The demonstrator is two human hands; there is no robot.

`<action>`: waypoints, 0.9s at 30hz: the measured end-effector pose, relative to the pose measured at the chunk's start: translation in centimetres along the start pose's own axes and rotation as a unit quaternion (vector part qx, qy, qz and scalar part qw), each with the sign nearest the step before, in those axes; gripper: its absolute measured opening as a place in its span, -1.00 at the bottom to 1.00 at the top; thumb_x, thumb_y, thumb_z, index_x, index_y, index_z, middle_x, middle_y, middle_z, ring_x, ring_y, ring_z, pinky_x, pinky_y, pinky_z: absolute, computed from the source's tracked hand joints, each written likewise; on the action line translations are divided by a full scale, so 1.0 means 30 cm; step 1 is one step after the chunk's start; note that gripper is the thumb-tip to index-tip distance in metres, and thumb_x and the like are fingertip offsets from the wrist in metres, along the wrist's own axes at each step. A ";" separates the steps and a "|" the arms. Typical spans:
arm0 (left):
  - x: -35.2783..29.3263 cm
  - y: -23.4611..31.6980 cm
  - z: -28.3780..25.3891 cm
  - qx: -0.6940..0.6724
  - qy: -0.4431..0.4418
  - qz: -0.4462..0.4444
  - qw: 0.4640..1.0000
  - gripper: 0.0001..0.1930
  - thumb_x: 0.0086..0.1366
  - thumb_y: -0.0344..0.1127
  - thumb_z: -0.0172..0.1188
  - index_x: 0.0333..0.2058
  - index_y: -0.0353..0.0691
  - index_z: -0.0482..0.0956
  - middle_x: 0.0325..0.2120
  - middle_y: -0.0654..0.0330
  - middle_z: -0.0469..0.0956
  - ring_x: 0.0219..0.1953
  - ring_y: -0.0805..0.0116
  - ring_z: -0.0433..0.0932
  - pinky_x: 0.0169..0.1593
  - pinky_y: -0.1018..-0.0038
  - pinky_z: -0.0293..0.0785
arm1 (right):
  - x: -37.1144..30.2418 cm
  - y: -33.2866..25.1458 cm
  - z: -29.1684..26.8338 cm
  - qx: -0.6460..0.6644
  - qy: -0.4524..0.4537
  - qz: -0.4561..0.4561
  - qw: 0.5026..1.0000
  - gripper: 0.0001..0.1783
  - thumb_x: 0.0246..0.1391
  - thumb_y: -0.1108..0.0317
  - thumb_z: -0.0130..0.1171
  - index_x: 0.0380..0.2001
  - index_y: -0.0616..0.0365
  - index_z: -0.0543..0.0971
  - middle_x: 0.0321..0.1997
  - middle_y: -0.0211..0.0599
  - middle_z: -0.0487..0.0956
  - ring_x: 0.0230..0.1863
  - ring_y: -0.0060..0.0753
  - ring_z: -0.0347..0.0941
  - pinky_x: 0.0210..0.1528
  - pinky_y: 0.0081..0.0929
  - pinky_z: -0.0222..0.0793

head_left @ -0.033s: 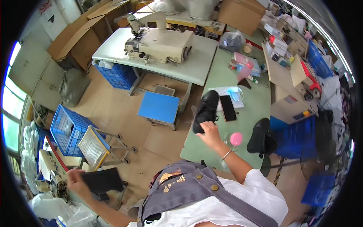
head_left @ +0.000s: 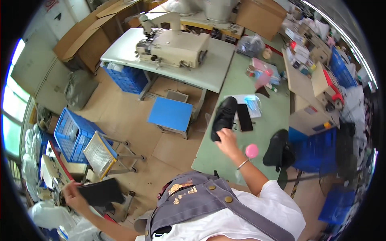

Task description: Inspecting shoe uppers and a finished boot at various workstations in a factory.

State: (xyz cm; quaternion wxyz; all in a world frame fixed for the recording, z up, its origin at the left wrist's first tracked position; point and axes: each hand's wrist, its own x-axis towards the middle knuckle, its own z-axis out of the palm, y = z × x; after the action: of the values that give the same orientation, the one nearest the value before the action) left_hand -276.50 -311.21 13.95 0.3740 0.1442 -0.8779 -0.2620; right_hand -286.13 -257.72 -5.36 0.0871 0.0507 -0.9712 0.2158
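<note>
At the shoe's near end, the fingers of my right hand close on a black shoe lying over the green table's left edge. Beside that shoe lies a black phone. A second black shoe rests farther right, at the table's right edge. At the lower left, my left hand is at the edge of a black flat panel; its fingers look curled on that edge, though motion softens them. Whether the panel is a chair part or a loose sheet, I cannot tell.
On the green table are a pink round-topped object, a blue face mask and a pink bottle. A sewing machine stands ahead, with a blue-topped stool below. A blue crate and a metal-framed chair stand left.
My left hand has moved left, and the black flat panel has shifted the same way. My right hand and the held shoe appear slightly farther right, as the whole view has shifted a little.
</note>
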 end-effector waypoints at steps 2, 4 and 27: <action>0.013 -0.109 -0.229 0.022 0.101 -0.098 0.990 -0.76 0.32 -0.22 0.01 -0.39 -0.29 0.47 -0.54 0.24 0.51 -0.43 0.51 0.41 -0.20 0.57 0.31 | 0.052 0.056 0.001 -0.094 -0.116 0.029 0.988 -0.61 -0.23 0.23 0.26 -0.27 0.12 0.48 -0.24 -0.23 0.49 -0.09 -0.16 0.38 -0.03 0.01 0.15; -0.029 -0.110 -0.377 0.064 0.192 -0.133 0.970 -0.74 0.32 -0.19 0.02 -0.38 -0.29 0.48 -0.52 0.23 0.51 -0.43 0.51 0.40 -0.20 0.57 0.31 | 0.092 0.111 0.025 -0.107 -0.193 0.043 0.974 -0.52 -0.21 0.12 0.24 -0.18 0.10 0.49 -0.14 -0.14 0.51 -0.02 -0.11 0.38 0.06 0.06 0.14; 0.752 -0.546 0.410 -0.111 0.093 -0.174 0.974 -0.82 0.17 -0.25 0.14 -0.48 -0.25 0.45 -0.64 0.17 0.55 -0.52 0.26 0.57 -0.42 0.42 0.41 | 1.037 -1.119 0.645 0.088 -0.472 -0.306 0.822 -0.58 0.04 0.19 0.11 -0.09 0.24 0.44 -0.17 0.04 0.53 -0.13 -0.02 0.46 -0.08 -0.28 0.35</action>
State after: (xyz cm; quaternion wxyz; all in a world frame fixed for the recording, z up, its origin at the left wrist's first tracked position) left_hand -299.89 -330.45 10.59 0.4164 0.2756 -0.7662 -0.4045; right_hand -314.87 -298.16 -2.90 -0.3256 0.4483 -0.8050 0.2121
